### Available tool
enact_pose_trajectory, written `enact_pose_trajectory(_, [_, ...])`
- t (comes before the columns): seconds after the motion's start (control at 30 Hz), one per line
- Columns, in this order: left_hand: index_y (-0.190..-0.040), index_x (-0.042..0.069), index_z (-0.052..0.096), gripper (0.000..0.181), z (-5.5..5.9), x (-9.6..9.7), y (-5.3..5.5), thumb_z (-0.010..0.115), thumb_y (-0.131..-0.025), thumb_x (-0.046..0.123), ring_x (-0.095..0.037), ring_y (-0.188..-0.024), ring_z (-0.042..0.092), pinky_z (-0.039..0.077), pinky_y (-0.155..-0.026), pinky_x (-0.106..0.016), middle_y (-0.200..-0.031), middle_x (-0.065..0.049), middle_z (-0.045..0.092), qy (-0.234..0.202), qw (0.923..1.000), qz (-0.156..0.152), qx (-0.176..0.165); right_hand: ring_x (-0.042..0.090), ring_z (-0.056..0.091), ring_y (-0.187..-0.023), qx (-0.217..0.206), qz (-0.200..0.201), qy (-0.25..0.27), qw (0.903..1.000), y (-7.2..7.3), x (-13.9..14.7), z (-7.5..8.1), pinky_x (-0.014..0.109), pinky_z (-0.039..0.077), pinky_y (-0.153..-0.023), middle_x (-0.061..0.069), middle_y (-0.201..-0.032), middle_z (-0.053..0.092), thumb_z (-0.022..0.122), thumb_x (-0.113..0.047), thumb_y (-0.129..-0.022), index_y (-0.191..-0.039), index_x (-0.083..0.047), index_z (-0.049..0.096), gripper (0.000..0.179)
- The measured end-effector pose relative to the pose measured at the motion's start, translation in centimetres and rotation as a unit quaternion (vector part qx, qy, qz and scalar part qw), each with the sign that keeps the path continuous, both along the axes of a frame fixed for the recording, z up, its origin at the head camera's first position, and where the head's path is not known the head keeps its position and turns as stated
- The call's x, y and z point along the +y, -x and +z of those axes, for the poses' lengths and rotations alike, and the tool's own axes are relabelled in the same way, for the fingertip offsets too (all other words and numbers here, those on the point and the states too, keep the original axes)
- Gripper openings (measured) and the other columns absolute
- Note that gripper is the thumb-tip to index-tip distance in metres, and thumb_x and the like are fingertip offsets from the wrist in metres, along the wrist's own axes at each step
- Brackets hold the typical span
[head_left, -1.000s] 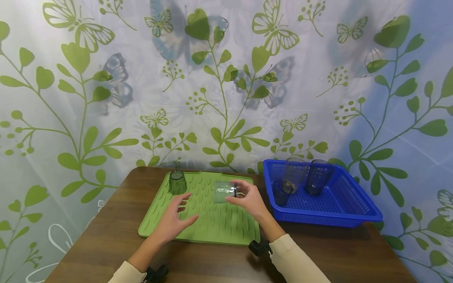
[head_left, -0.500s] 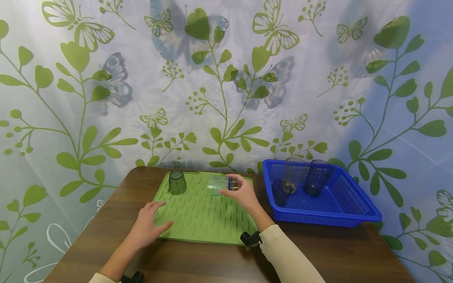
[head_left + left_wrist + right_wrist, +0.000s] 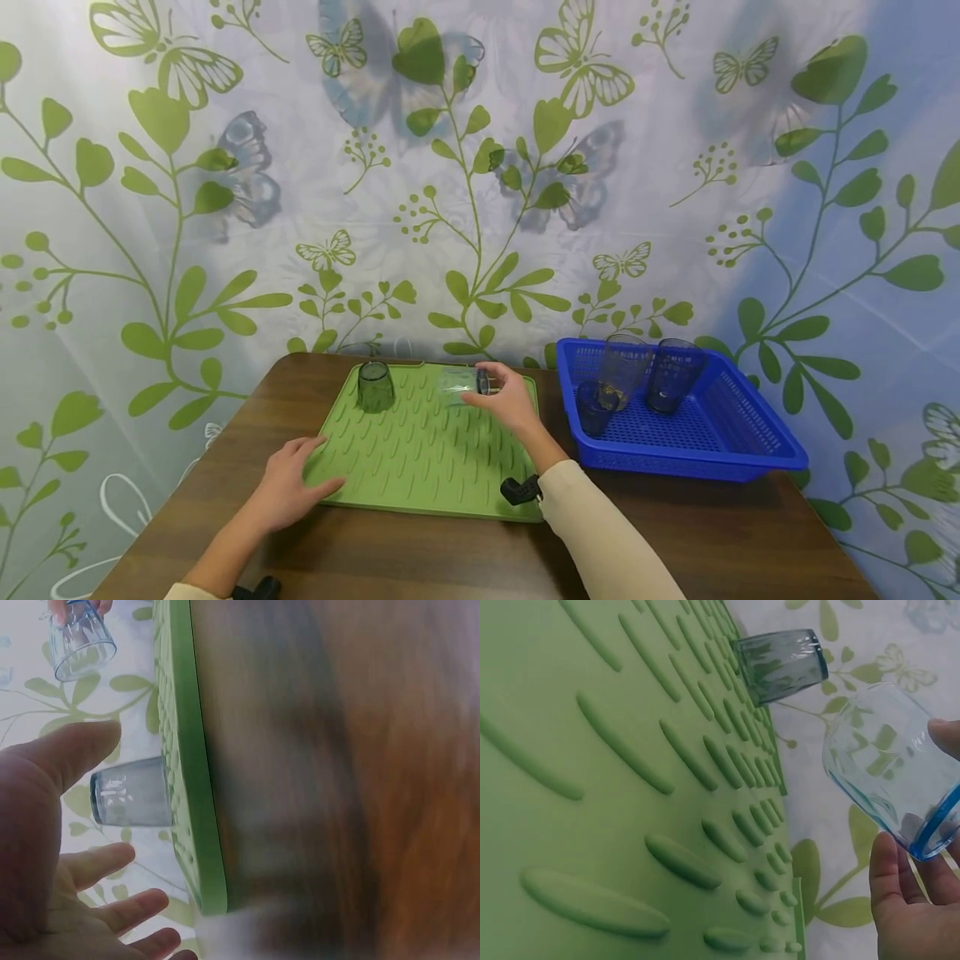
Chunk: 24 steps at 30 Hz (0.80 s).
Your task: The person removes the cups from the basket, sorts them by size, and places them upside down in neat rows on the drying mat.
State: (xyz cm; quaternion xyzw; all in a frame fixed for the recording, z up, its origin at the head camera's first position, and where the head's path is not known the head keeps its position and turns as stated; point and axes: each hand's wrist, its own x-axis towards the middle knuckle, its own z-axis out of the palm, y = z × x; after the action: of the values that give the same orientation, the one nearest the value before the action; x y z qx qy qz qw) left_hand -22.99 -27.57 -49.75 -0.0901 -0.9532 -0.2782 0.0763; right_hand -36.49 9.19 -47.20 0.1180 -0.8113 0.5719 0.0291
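My right hand [image 3: 510, 402] holds a clear bluish drinking glass [image 3: 456, 383] by its thick base, tipped on its side above the green ridged drying mat [image 3: 420, 467]. In the right wrist view the thumb and fingertips [image 3: 889, 870] grip the glass [image 3: 892, 750] near that base. A dark greenish glass [image 3: 376, 387] stands upside down at the mat's back left. My left hand [image 3: 283, 487] hovers by the mat's left edge, fingers spread and holding nothing. From the left wrist view, the standing glass [image 3: 133, 793] shows beyond the spread thumb and fingers.
To the right of the mat, a blue plastic basket [image 3: 697, 457] holds a small dark glass [image 3: 597, 408], a tall clear glass [image 3: 625, 371] and a tall dark glass [image 3: 675, 375]. A patterned curtain [image 3: 480, 208] hangs behind the wooden table [image 3: 420, 554].
My left hand has drawn back to the left and toward me, away from the standing glass. My right hand has carried its glass slightly left and farther back over the mat.
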Motion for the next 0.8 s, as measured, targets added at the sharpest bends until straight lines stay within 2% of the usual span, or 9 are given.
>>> enact_pose_trajectory(0.1, [-0.144,-0.007,0.051,0.080,-0.2,-0.6,0.1,0.077,-0.089,0.046,-0.061,-0.129,0.044,0.036,-0.103,-0.075,-0.140,-0.036,0.050,0.016,0.9997,0.000,-0.018,0.028,0.062,-0.121,0.003,-0.005,-0.003,1.0000,0.4,-0.2,-0.1,0.046,0.057,-0.090,0.005,-0.146,0.059,0.089,-0.035,-0.081,-0.138,-0.026,0.063,0.063])
enact_pose_trajectory(0.23, [-0.144,-0.010,0.049,0.083,-0.3,-1.4,0.3,0.075,-0.090,0.048,-0.065,-0.131,0.039,0.033,-0.105,-0.077,-0.143,-0.041,0.045,0.039,0.9976,0.003,-0.058,0.028,0.062,-0.121,0.008,-0.013,-0.011,0.9998,0.9,-0.5,-0.3,0.046,0.057,-0.091,0.006,-0.143,0.061,0.088,-0.037,-0.082,-0.140,-0.022,0.062,0.066])
enact_pose_trajectory(0.4, [-0.146,-0.009,0.047,0.086,-0.1,-2.0,0.4,0.074,-0.090,0.051,-0.070,-0.132,0.034,0.032,-0.104,-0.079,-0.146,-0.044,0.039,0.054,0.9940,-0.002,-0.095,0.031,0.058,-0.128,0.006,-0.025,-0.023,0.9994,1.5,-0.9,-0.3,0.051,0.054,-0.096,0.009,-0.145,0.059,0.087,-0.037,-0.083,-0.144,-0.018,0.059,0.071])
enact_pose_trajectory(0.53, [-0.147,-0.008,0.047,0.086,-0.1,-2.1,0.6,0.073,-0.091,0.051,-0.072,-0.132,0.031,0.032,-0.101,-0.080,-0.149,-0.045,0.036,0.064,0.9921,-0.008,-0.108,0.033,0.055,-0.131,0.002,-0.037,-0.028,0.9989,1.9,-1.0,-0.2,0.053,0.051,-0.098,0.011,-0.146,0.058,0.087,-0.037,-0.083,-0.144,-0.018,0.059,0.070])
enact_pose_trajectory(0.8, [-0.150,-0.005,0.045,0.089,-0.2,-2.1,0.9,0.070,-0.092,0.057,-0.071,-0.135,0.029,0.037,-0.096,-0.080,-0.153,-0.043,0.032,0.086,0.9878,0.003,-0.130,0.031,0.055,-0.132,0.001,-0.045,-0.043,0.9980,2.6,-1.4,-0.4,0.048,0.052,-0.097,0.010,-0.143,0.059,0.086,-0.036,-0.084,-0.145,-0.019,0.057,0.070])
